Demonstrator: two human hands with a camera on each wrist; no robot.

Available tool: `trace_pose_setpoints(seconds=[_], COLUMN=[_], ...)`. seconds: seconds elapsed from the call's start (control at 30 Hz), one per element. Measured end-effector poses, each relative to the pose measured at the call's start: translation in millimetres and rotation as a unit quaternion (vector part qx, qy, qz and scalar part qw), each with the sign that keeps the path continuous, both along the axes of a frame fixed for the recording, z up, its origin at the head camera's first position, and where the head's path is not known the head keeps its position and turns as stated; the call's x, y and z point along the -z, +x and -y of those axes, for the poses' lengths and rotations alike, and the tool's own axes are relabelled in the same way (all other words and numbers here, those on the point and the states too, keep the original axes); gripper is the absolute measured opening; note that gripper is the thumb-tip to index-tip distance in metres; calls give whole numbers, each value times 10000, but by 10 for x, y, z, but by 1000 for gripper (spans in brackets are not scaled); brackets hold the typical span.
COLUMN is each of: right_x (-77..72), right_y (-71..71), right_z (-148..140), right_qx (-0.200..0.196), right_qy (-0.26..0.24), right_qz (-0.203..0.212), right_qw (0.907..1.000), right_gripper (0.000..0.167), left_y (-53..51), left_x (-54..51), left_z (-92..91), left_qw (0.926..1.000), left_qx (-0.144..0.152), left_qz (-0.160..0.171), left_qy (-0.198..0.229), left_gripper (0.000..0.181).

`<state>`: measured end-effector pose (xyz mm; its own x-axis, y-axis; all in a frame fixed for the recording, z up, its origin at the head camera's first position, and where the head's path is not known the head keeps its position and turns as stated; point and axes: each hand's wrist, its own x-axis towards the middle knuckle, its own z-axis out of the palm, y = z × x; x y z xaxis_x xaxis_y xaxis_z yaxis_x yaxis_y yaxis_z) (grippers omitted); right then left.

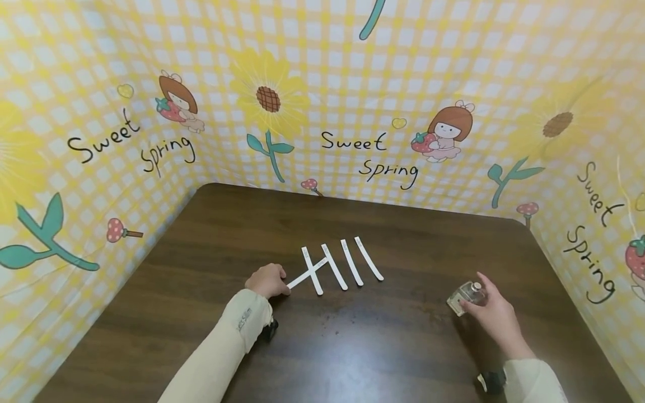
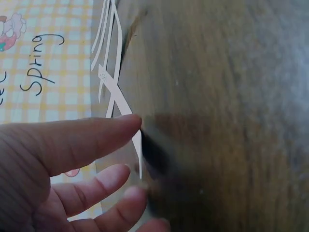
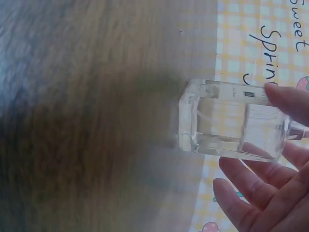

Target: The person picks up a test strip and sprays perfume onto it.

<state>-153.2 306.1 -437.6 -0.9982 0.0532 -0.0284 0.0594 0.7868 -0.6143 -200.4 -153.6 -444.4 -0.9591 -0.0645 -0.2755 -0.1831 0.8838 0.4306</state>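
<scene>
My left hand [image 1: 268,280] pinches the near end of a white paper test strip [image 1: 302,277], with the thumb across it in the left wrist view. That strip slants over a row of several similar white strips [image 1: 351,263] on the table. Small print marks its far end. In my right hand [image 1: 496,316] is a clear glass perfume bottle [image 3: 222,121], held between thumb and fingers around its sides. The bottle has a pale label and a spray top, and leans in the head view. Whether its base touches the table I cannot tell.
Dark spots [image 1: 337,333] lie on the brown wooden table [image 1: 242,218] near its middle. Yellow checked cloth [image 1: 332,67] with printed flowers and words walls in the back and both sides.
</scene>
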Motion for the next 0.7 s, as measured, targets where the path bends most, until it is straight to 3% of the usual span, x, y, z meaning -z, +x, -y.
trace_pose_setpoints(seconds=[0.33,0.7], right_x=[15,1], right_y=[-45,-1], right_z=[-58,13], right_qx=[63,-13], right_qy=[-164,153], right_qz=[28,-91], right_qw=[9998,9998], right_gripper=[73,58], left_y=[-124,-89], left_x=[-11,32], left_z=[-14,81], left_qw=[9998,9944], left_qx=[111,262], left_qz=[80,479], left_qy=[132,910], left_gripper=[24,13])
